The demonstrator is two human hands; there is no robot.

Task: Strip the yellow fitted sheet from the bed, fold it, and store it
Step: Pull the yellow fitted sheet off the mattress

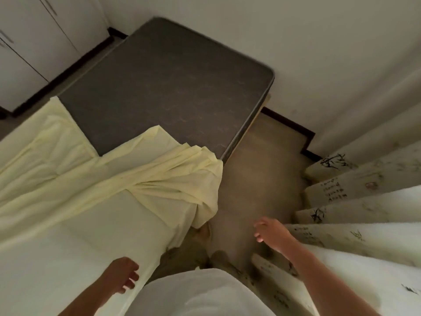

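Note:
The yellow fitted sheet (95, 192) still covers the near part of the bed and is pulled back off the far end, where the bare grey mattress (168, 83) shows. One loose corner of the sheet bunches and hangs over the bed's right edge. My left hand (123, 274) hovers over the sheet by the near edge with loosely curled fingers and holds nothing. Over the floor beside the bed, my right hand (271, 233) is held out with relaxed fingers, also holding nothing.
A narrow strip of beige floor (257, 169) runs between the bed and a pleated white curtain (355, 215) with black markings on the right. White cabinet doors (34, 46) stand at the far left. White walls close the far side.

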